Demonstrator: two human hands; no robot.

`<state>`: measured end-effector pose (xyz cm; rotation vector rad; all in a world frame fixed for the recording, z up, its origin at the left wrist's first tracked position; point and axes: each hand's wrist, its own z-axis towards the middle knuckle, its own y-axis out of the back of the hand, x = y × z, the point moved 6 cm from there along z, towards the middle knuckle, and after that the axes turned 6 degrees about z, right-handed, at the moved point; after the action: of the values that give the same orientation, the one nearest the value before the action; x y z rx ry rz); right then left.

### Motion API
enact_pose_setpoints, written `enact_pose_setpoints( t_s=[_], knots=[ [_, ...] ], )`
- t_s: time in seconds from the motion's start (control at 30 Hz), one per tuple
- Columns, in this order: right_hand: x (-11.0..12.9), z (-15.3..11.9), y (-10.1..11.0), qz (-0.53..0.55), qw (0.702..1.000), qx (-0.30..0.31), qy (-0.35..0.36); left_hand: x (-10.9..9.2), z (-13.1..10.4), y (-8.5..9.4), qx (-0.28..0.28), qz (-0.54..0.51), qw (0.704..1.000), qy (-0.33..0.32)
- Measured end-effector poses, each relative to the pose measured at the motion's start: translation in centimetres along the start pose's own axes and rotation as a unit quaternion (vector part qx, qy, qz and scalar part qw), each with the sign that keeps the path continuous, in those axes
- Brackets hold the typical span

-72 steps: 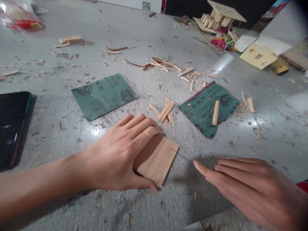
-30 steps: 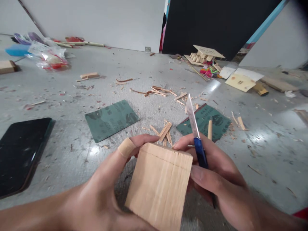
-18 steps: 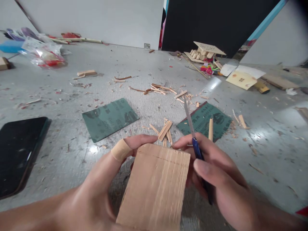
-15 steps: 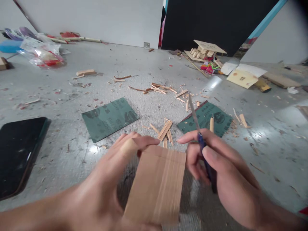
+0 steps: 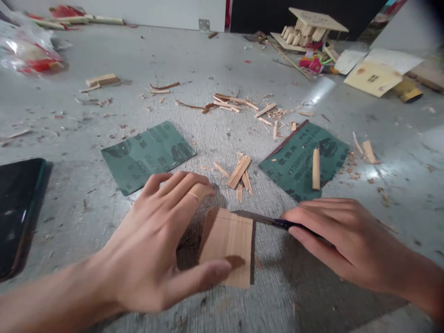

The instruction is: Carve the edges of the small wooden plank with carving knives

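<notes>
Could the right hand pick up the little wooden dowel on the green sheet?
Probably not easily: the right hand grips a knife, though the wooden dowel lies uncovered just beyond it.

A white panel (image 5: 156,15) and a black panel (image 5: 256,17) are lining the far edge of a grey surface (image 5: 149,55).
A metal bracket (image 5: 204,25) is sitting at the white panel's foot, and a red strip (image 5: 227,16) is showing between the panels. A pale panel (image 5: 404,30) is slanting near the far right corner. Light (image 5: 319,91) is glaring in patches toward the right edge.
</notes>
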<state>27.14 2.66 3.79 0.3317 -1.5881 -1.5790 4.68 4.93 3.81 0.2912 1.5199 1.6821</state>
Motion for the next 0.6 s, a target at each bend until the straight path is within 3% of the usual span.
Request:
enact_pose_setpoints(
  t_s=[0.2,0.33,0.6],
  knots=[
    [0.5,0.7,0.4,-0.039,0.996,-0.012,0.078,0.2,0.3,0.5,-0.052,-0.059,0.997,-0.015],
    [0.3,1.0,-0.1,-0.031,0.995,0.005,0.090,-0.2,0.7,0.3,-0.059,-0.060,0.995,-0.044],
    [0.1,1.0,-0.7,-0.003,0.997,-0.021,0.081,-0.6,1.5,0.2,-0.075,-0.044,0.995,-0.051]
  ],
)
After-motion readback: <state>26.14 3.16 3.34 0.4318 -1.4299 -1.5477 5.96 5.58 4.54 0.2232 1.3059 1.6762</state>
